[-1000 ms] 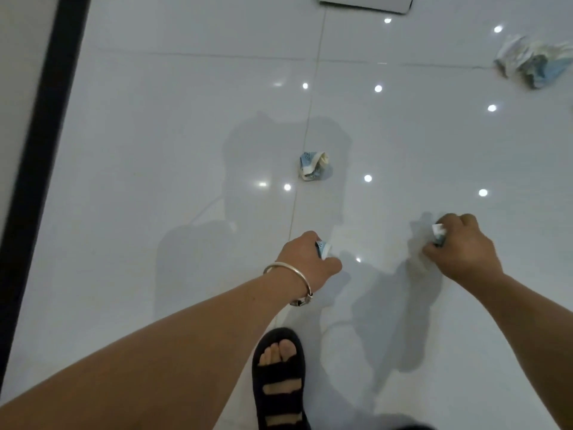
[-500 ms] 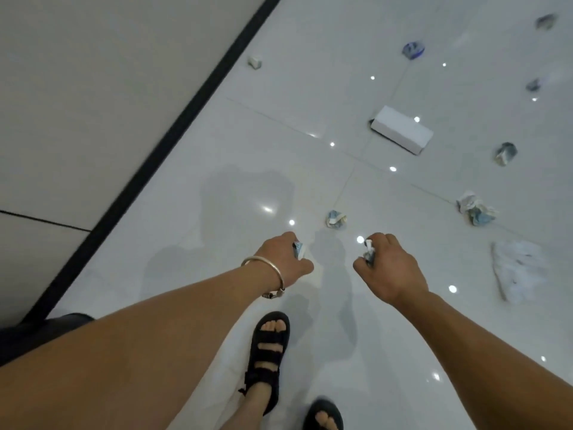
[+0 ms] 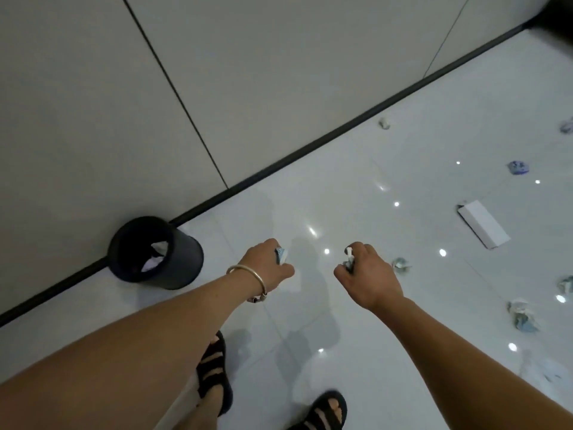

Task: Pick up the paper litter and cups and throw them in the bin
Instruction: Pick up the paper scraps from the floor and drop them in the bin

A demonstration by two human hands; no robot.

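Two fists out front on my feed, both clenched on paper. L hand (image 3: 266,268) is curled round a blue-and-white wad (image 3: 280,255); only a corner of it pokes out at the far side of the fist, by the thumb. R hand (image 3: 369,280) grips a white scrap (image 3: 349,260), which sticks up between thumb and forefinger, the rest buried in the palm. Both hands are held knuckles up over the floor (image 3: 372,187), apart from each other, w/ bare tile between them.

The bin (image 3: 186,263) stands left of the L hand, near but not touching, w/ its back against the black skirting (image 3: 310,150) at the foot of the wall (image 3: 248,72). It's dark, round and open-topped, and I can see pale paper (image 3: 158,248) already lying inside. Neither held piece is over its mouth: the blue-and-white wad is right of its wall, and the white scrap is further right again, beyond the L fist.

Loose litter all lies on the R-hand side. One crumpled wad (image 3: 400,264) is on the tile just right of the R knuckles. A bigger clump (image 3: 524,316) is well right of that wrist, and another bit (image 3: 566,283) is at the frame edge. A white box (image 3: 483,225) lies flat beyond the R hand, up and right. A blue piece (image 3: 517,167) is past the box, and a small pale piece (image 3: 384,122) sits by the skirting, far ahead of the R hand.

A metal bangle (image 3: 248,273) rides the L wrist. Black sandals (image 3: 214,367) show below the forearms, on the near side of both grips.
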